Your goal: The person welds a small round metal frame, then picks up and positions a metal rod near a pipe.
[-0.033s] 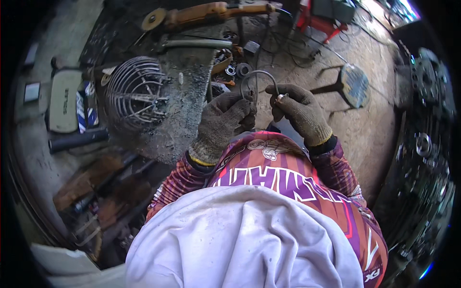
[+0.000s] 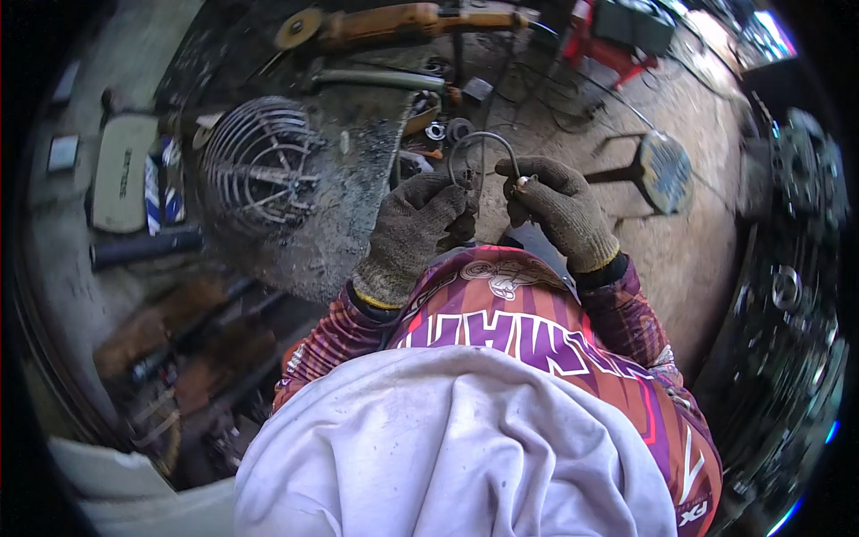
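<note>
A thin grey tube point(image 2: 486, 135), bent into an arch, spans the gap between my two gloved hands. My left hand point(image 2: 409, 228) is closed, with thumb and fingers pinching the tube's left end. At the other end, my right hand point(image 2: 565, 208) pinches the tube between thumb and fingers. A small shiny white tip point(image 2: 523, 181) shows at the right thumb. Whether the tube is solid or hollow does not show. Both hands wear dirty grey knit gloves with yellow cuffs, held close in front of my body.
A round wire guard point(image 2: 259, 166) lies on the worn bench point(image 2: 344, 215) at left. Beyond it are an orange angle grinder point(image 2: 380, 27) and a grey pipe point(image 2: 380, 80). A round stool point(image 2: 664, 172) stands at right, near a red stand point(image 2: 591, 49). Metal parts point(image 2: 787, 286) crowd the far right.
The surroundings have shifted slightly to the right in the picture, as the view has turned a little. Both hands and the bent tube look the same.
</note>
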Tool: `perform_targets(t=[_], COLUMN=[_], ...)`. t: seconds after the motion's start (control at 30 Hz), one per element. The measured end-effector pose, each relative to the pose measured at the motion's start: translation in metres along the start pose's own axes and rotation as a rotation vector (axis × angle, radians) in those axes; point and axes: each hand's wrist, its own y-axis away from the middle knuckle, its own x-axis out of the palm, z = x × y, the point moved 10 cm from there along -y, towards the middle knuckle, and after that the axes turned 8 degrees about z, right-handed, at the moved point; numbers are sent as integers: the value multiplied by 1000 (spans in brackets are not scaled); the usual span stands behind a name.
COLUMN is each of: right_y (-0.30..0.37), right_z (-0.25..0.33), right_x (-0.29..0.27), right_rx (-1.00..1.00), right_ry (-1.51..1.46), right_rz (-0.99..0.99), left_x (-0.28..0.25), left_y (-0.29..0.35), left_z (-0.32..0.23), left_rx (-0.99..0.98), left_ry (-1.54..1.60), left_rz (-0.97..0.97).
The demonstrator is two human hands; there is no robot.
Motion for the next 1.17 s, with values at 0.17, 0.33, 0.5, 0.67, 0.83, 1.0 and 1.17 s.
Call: perform_targets(t=[0.17, 0.33, 0.5, 0.67, 0.83, 1.0, 1.17], right_y=[-69, -112, -117, -120, -139, -146, -139], right_z=[5, -12, -51, -89, -107, -106, -112], right_x=[24, 42, 4, -56, -77, -61, -41], right_rx=[100, 243, 453, 596, 640, 607, 603], right_ry=[148, 178, 226, 320, 321, 349, 372], right_rz=[249, 504, 694, 648, 484, 441, 426], left_x=[-39, -89, -119, -133, -145, -162, -168], left_y=[8, 39, 76, 92, 100, 83, 84], left_z=[-4, -10, -5, -6, -19, 0, 5], left_rx=[137, 341, 457, 558, 550, 588, 665], left_ry=[53, 110, 211, 168, 124, 315, 423], left_rz=[-298, -695, -1039, -1167, -1183, -1063, -1147])
